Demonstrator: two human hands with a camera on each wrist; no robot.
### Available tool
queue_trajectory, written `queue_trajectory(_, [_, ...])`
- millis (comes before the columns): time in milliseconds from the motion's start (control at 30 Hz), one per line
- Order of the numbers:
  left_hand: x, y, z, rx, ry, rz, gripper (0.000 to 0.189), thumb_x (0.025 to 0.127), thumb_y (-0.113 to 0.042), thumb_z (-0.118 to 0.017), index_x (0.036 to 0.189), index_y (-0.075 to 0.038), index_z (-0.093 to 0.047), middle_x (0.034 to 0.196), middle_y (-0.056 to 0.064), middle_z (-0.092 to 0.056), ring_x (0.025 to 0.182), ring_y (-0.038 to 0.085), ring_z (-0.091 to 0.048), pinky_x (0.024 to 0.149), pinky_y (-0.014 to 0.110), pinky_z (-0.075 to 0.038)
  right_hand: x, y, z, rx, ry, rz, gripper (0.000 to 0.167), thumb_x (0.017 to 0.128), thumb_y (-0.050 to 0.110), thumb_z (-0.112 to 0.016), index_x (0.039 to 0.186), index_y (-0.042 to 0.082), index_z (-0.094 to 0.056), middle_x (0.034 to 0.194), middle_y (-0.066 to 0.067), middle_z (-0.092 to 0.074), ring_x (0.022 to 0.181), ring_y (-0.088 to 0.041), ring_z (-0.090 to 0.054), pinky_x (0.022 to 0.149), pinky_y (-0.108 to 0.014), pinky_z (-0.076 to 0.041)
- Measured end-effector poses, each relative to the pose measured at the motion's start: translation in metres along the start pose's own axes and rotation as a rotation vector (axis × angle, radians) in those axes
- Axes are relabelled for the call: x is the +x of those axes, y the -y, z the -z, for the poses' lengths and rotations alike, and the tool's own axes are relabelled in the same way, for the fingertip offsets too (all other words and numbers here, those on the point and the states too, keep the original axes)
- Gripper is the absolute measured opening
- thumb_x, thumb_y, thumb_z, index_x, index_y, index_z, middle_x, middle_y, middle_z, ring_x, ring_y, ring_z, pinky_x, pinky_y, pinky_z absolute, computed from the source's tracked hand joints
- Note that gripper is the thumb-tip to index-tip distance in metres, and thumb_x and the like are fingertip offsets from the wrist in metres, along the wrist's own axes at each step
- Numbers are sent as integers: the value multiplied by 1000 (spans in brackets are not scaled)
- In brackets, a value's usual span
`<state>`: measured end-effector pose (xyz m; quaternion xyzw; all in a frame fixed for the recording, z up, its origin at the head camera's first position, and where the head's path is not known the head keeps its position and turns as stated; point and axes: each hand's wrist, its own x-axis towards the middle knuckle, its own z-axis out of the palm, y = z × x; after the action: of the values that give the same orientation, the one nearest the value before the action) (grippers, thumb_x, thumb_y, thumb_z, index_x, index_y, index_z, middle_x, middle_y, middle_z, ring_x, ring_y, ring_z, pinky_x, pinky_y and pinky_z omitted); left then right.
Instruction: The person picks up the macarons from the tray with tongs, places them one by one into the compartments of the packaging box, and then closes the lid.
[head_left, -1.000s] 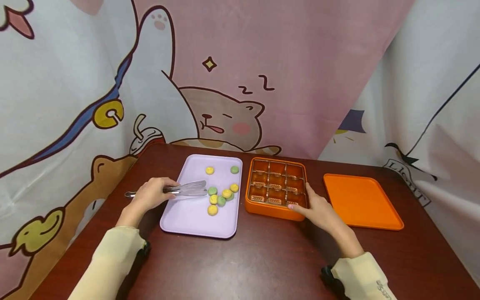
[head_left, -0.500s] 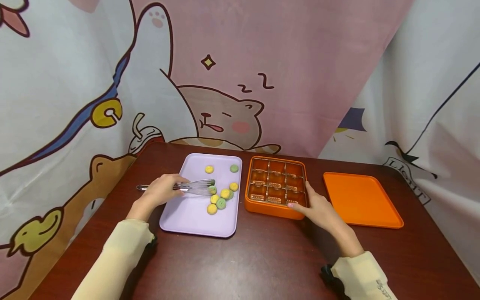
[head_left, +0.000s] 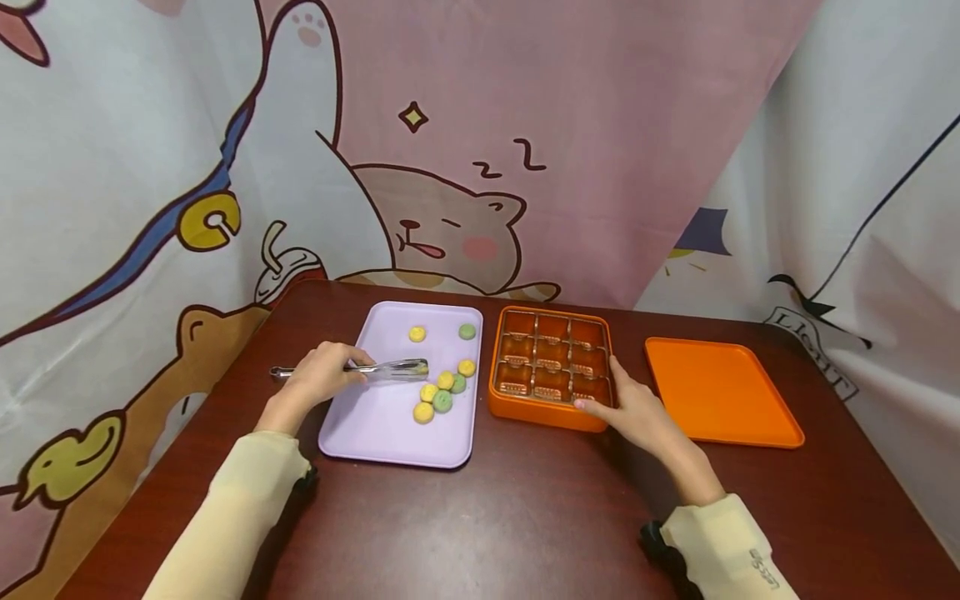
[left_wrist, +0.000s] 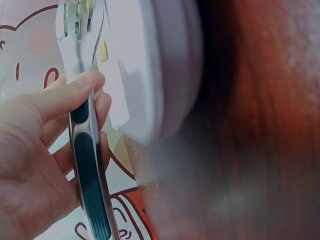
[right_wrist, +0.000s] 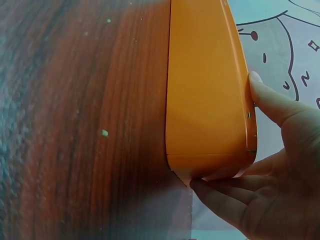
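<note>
With our left grip (head_left: 321, 372), fingers curled around the handle, we hold the metal tongs (head_left: 396, 369) over the lilac tray (head_left: 375, 435); we cannot tell clearly what lies between their tips. Yellow pieces (head_left: 423, 413) and green pieces (head_left: 442, 402) lie on that tray, mostly clustered just beside the tips. Our right grip (head_left: 641, 414) pinches the near right corner of the nine-compartment orange box (head_left: 546, 411), which stands on the desk (head_left: 480, 525) between the lilac tray and a flat orange tray (head_left: 720, 392).
</note>
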<state>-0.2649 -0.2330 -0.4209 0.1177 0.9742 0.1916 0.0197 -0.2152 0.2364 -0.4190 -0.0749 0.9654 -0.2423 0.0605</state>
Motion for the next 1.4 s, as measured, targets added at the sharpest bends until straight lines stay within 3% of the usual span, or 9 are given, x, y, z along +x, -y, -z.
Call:
queue_trajectory(333, [-1,-5,5,-44,-46,-9,24,85,-9,-76,109,-10,-77,109,15,-74,83,22,-61,68,35,-48,2,-3,-1,10,-7,0,111,90,62,-61,156,-9,-8,153,-39,-31,131,-54,-46,103,-64,-41])
queue_trajectory(833, [0,-27,9,-142,-110,-46,24,83,-10,-78,108,-7,-77,99,14,-76,78,19,-64,64,29,-45,2,-32,4,176,-30,143,96,89,43,-73,157,0,-22,163,-26,-22,145,-50,-26,111,-69,-28])
queue_trajectory(1100, [4,-44,9,-164,-122,-97,25,84,-12,-79,108,-6,-77,100,14,-76,78,19,-66,66,29,-48,6,-43,9,127,-47,219,91,87,41,-75,156,3,-29,163,-21,-25,146,-49,-27,110,-70,-27])
queue_trajectory(1400, [10,-58,7,-183,-115,-143,25,85,-13,-77,109,-6,-76,103,14,-76,79,18,-67,67,29,-49,9,-46,15,44,-34,221,94,84,48,-75,155,3,-32,163,-19,-27,145,-49,-29,110,-70,-28])
